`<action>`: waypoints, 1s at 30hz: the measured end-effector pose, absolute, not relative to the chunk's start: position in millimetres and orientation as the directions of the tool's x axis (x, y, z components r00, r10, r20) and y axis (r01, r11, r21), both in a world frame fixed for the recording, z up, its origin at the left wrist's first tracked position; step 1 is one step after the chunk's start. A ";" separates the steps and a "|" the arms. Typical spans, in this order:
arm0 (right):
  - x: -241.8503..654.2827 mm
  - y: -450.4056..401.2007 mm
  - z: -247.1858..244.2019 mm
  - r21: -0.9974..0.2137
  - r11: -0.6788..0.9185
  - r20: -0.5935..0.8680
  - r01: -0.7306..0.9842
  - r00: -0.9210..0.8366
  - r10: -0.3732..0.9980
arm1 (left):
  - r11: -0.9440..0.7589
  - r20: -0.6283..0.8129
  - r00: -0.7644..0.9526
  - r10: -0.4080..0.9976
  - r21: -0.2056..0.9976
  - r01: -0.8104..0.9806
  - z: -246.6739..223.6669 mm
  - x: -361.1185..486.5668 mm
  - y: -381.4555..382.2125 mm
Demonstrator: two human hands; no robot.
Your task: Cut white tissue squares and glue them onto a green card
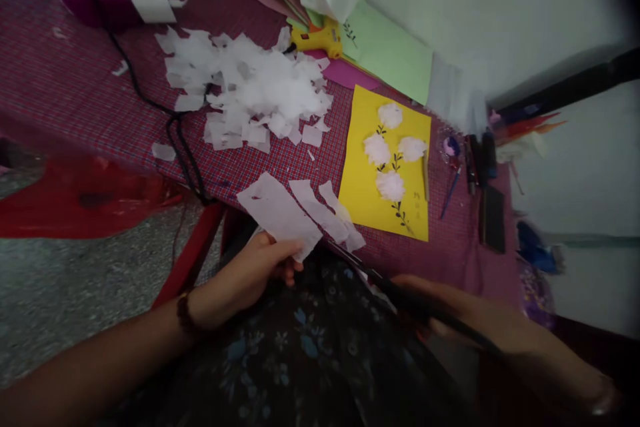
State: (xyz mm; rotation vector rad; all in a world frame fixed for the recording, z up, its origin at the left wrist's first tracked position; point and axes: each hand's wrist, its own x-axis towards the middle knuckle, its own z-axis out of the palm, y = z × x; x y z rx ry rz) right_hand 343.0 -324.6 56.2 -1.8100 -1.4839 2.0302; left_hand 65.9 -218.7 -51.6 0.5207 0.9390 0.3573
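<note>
My left hand pinches a piece of white tissue paper at its lower right corner, over the table's front edge. My right hand is wrapped round dark-handled scissors, whose blades point left at the paper strips. Two cut strips lie beside the held piece, close to the blades. A yellow sheet with several white paper flowers and dark drawn leaves lies behind the scissors. Further back and left, small white paper squares form a loose heap.
A yellow glue gun rests behind the heap near green sheets. A black cable crosses the checked tablecloth on the left. Brushes and a dark box-like object lie at right. A red bag is at lower left.
</note>
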 end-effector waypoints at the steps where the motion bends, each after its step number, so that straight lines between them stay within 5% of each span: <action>1: 342.1 -324.0 53.6 -0.655 -0.556 -0.749 0.511 -0.341 0.569 | 0.811 -0.667 0.544 0.509 0.584 -0.043 -51.6 66.8 -218.9; 13: 317.2 -288.9 40.6 -0.714 -0.504 -0.699 0.486 -0.454 0.553 | 0.696 -0.594 0.588 0.549 0.715 0.072 -45.1 84.2 -215.9; 30: 314.5 -296.7 20.2 -0.717 -0.513 -0.693 0.473 -0.395 0.604 | 0.676 -0.597 0.619 0.511 0.724 0.141 -54.0 83.8 -220.3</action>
